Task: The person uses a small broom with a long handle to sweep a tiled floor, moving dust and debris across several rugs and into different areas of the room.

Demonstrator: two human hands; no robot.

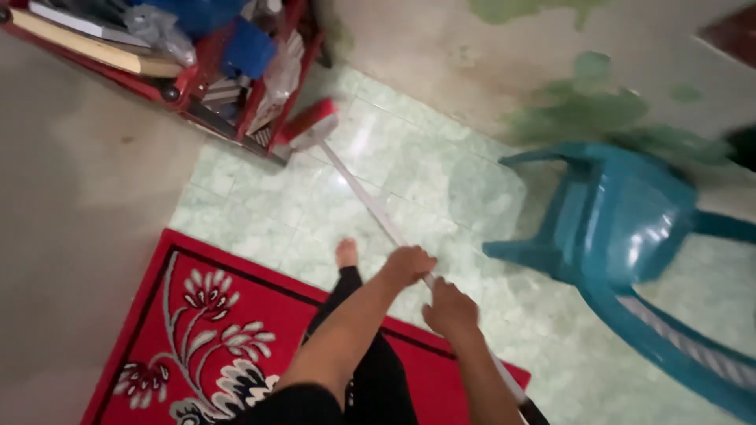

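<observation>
A red rug [228,330] with a white and black flower pattern lies on the pale green tiled floor [409,181], and everything here is placed against it. Up and to the left of the rug, against the wall, stands a red metal rack [197,94] stuffed with boards, blue bundles and plastic bags. Just right of the rack, well above the rug's top edge, the red broom head [309,123] rests on the tiles, its pale bristles touching the floor. The white broom handle [370,201] runs down and rightward from that head, passing over the rug's right corner.

A bare foot [346,253] stands on the tiles just above the rug's upper edge, with a black trouser leg below it. The left hand [406,266] is clenched round the handle, a little right of the foot. The right hand [450,309] grips the same handle lower down, fingers wrapped round it, just above the rug's right end.

Well right of the rug, a teal plastic chair [622,236] tilts over the tiles, blurred.
</observation>
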